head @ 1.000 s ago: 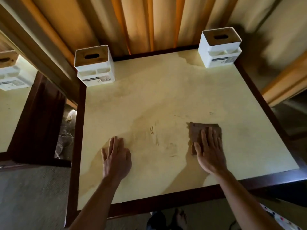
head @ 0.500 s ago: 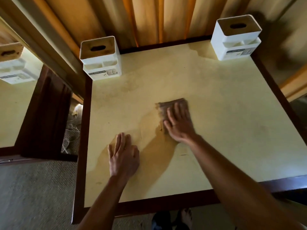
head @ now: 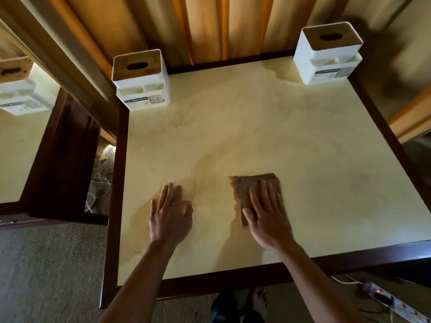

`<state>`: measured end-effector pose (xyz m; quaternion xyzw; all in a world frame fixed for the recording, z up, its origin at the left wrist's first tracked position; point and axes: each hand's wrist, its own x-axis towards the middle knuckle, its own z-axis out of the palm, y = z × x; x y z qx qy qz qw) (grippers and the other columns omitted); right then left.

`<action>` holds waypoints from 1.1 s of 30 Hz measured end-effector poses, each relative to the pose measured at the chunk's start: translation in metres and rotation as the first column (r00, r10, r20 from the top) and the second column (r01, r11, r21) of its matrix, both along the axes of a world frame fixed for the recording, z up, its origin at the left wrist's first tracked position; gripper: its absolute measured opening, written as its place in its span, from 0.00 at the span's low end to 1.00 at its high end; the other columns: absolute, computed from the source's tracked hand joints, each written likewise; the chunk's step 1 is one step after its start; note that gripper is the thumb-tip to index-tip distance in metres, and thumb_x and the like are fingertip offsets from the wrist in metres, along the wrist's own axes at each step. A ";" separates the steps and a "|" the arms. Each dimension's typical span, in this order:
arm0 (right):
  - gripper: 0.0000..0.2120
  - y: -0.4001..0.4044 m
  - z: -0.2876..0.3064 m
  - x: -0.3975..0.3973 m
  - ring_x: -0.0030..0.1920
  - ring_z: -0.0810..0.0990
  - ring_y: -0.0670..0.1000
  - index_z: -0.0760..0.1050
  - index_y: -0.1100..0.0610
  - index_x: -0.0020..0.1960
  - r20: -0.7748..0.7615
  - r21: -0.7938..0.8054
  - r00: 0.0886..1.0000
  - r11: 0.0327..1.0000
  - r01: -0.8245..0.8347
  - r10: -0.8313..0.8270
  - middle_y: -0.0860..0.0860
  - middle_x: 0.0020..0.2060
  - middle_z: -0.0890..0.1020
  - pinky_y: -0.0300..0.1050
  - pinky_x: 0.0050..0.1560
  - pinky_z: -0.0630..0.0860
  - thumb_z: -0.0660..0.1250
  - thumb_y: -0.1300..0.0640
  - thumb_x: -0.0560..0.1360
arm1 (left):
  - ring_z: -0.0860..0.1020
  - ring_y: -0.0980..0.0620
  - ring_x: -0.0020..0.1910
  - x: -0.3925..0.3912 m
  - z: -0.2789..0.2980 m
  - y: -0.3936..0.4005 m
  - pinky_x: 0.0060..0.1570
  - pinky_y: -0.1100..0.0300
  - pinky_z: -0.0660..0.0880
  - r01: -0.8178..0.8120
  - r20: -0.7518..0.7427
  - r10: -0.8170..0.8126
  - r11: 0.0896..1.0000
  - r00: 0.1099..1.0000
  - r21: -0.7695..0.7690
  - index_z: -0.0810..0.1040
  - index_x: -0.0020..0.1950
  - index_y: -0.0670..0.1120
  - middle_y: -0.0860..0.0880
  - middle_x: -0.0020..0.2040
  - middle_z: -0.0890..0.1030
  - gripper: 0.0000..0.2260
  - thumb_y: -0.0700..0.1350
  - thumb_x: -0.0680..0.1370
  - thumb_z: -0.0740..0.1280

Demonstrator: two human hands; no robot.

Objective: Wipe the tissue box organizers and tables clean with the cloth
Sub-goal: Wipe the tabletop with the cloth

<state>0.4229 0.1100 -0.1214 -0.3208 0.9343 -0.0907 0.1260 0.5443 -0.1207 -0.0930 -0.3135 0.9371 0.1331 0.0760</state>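
**Cloth flat on bench, both hands down**

The right hand (head: 268,217) presses the brown cloth (head: 254,190) flat at 6 o'clock on the bench (head: 256,127); its grip is apart, fingers straight. The left hand (head: 170,213) rests flat at 7 o'clock, grip apart, holding nothing. One white tissue box (head: 141,80) stands at 11 o'clock, another tissue box (head: 327,53) at 1 o'clock, both well apart from the cloth.

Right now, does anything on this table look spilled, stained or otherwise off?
Yes. A darker, irregular patch spreads across the cream table from near the left hand toward its middle, like damp streaks or staining. The tissue box organizers stand upright.
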 end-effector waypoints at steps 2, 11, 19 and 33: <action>0.37 0.004 0.002 -0.001 0.78 0.38 0.55 0.44 0.52 0.80 0.011 0.007 0.999 0.999 0.042 -0.042 0.57 0.78 0.42 0.49 0.75 0.34 0.29 0.34 0.77 | 0.51 0.49 0.81 -0.001 0.000 -0.001 0.77 0.43 0.54 -0.004 -0.012 0.004 1.000 1.000 0.016 0.61 0.79 0.48 0.47 0.81 0.57 0.26 0.56 0.82 0.51; 0.33 0.026 0.025 -0.011 0.79 0.48 0.57 0.57 0.58 0.77 0.081 -0.204 0.996 0.979 -0.013 0.030 0.58 0.78 0.53 0.55 0.77 0.47 0.44 0.38 0.80 | 0.77 0.42 0.58 -0.033 0.017 0.049 0.55 0.45 0.78 0.378 -0.317 -0.414 0.910 0.853 -0.171 0.79 0.61 0.42 0.42 0.59 0.80 0.20 0.54 0.78 0.61; 0.19 0.084 0.045 -0.027 0.42 0.81 0.52 0.83 0.57 0.45 -0.157 -0.078 0.926 0.930 -0.359 0.345 0.53 0.44 0.82 0.45 0.38 0.81 0.83 0.63 0.57 | 0.79 0.48 0.56 -0.063 0.031 0.102 0.51 0.53 0.76 0.800 0.159 -0.786 0.570 0.598 -0.190 0.82 0.55 0.48 0.48 0.56 0.82 0.18 0.56 0.70 0.75; 0.25 0.066 0.075 -0.030 0.43 0.81 0.57 0.80 0.62 0.55 -0.125 0.039 0.918 0.926 -0.375 0.377 0.59 0.50 0.82 0.43 0.26 0.74 0.76 0.70 0.59 | 0.69 0.41 0.69 -0.061 0.075 0.138 0.56 0.47 0.74 0.647 0.240 -0.606 0.744 0.758 -0.167 0.69 0.70 0.39 0.37 0.71 0.68 0.16 0.36 0.83 0.53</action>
